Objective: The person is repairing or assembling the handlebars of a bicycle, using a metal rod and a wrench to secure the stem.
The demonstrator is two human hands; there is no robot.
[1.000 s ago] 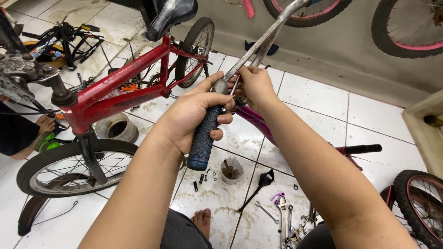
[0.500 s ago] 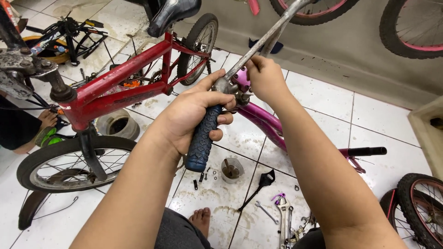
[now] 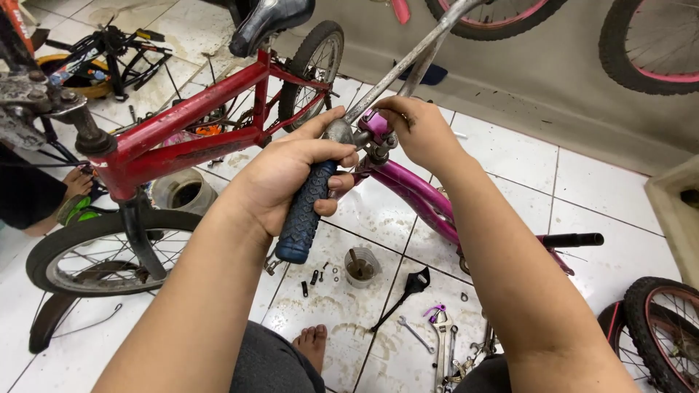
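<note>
My left hand [image 3: 287, 171] is closed around the dark blue rubber grip [image 3: 303, 215] of a long metal tool whose grey shaft [image 3: 408, 62] runs up to the right. My right hand [image 3: 415, 131] pinches the nut and clamp at the top of a pink bicycle frame [image 3: 419, 196], right beside the tool's head. The pink frame slopes down to the right towards a black-gripped bar [image 3: 571, 239]. My bare foot [image 3: 313, 342] shows on the tiles below.
A small red bicycle [image 3: 189, 131] with a black saddle [image 3: 269, 18] stands left, front wheel [image 3: 95, 255] near. Another person's foot [image 3: 76, 182] is at far left. A cup [image 3: 360, 266], bolts, wrenches [image 3: 440, 338] and a black part [image 3: 411, 287] lie on the white tiles. Wheels lean on the back wall.
Both hands have stayed on the tool and the pink frame's clamp; the tool handle has tilted slightly and the view has shifted a little.
</note>
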